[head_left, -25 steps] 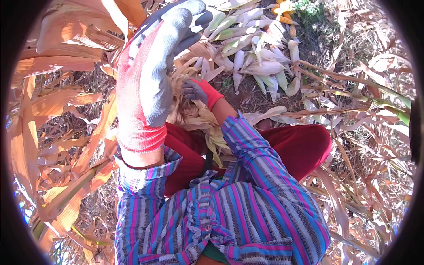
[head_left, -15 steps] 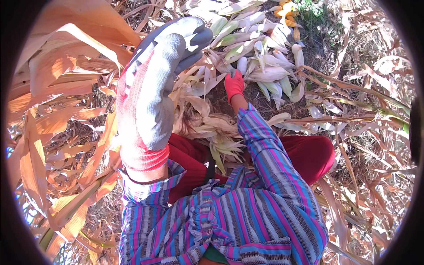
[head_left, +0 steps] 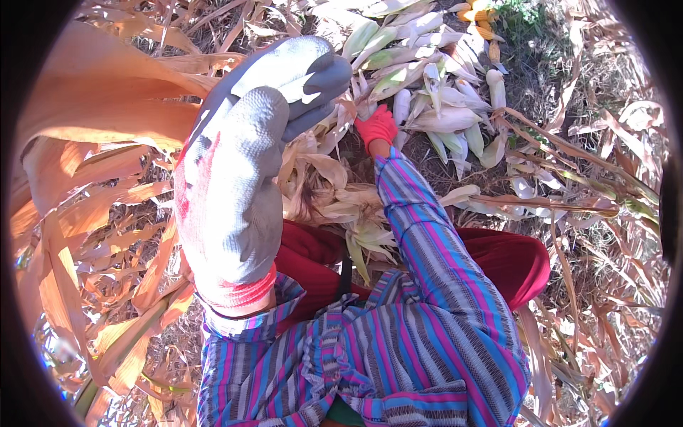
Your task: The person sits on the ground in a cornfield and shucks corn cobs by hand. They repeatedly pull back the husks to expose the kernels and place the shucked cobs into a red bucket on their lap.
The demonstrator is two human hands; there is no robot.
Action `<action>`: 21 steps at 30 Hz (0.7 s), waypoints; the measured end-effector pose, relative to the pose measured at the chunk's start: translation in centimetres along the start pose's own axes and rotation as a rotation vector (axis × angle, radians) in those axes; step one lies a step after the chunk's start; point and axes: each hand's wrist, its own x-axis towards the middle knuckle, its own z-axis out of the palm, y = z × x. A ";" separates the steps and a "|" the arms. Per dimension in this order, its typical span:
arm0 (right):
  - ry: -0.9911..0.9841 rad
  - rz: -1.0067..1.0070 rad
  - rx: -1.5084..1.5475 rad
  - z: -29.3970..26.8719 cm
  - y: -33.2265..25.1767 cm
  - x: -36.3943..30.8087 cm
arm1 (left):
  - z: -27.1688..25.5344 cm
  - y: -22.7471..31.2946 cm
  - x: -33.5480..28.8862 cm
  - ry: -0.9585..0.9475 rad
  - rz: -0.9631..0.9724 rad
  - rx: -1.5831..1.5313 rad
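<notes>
My left hand (head_left: 242,171), in a red glove with a grey coated palm, is raised large and close in the left half of the view. Its fingers bend forward and lie loosely side by side, the thumb beside them; nothing shows in it. Farther off, my right hand (head_left: 377,129), in a red glove, reaches to the near edge of a heap of husked-over corn ears (head_left: 447,117). Its fingers close around the lower end of a pale ear of corn (head_left: 364,107); the fingertips are partly hidden.
Bare yellow cobs (head_left: 478,16) lie at the far end of the heap. Loose husks (head_left: 331,192) cover the ground before my red-trousered legs (head_left: 498,263). Tall dry leaves (head_left: 99,99) crowd the left, and dry stalks (head_left: 562,153) lie to the right.
My right hand has turned and shifted slightly left at the heap's edge, now showing its red back. My left hand looks a little lower and larger. The view has shifted slightly.
</notes>
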 end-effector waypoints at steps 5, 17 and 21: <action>-0.386 -0.077 -0.028 -1.3 0.4 2.8 | -0.1 0.1 0.2 0.023 -0.010 0.009; -0.856 -0.076 1.382 -15.2 7.0 -5.7 | -0.2 -0.8 -1.2 0.038 -0.062 0.302; -1.254 -0.508 1.856 -20.6 9.0 -7.3 | -0.8 -5.1 -1.1 0.059 -0.282 0.286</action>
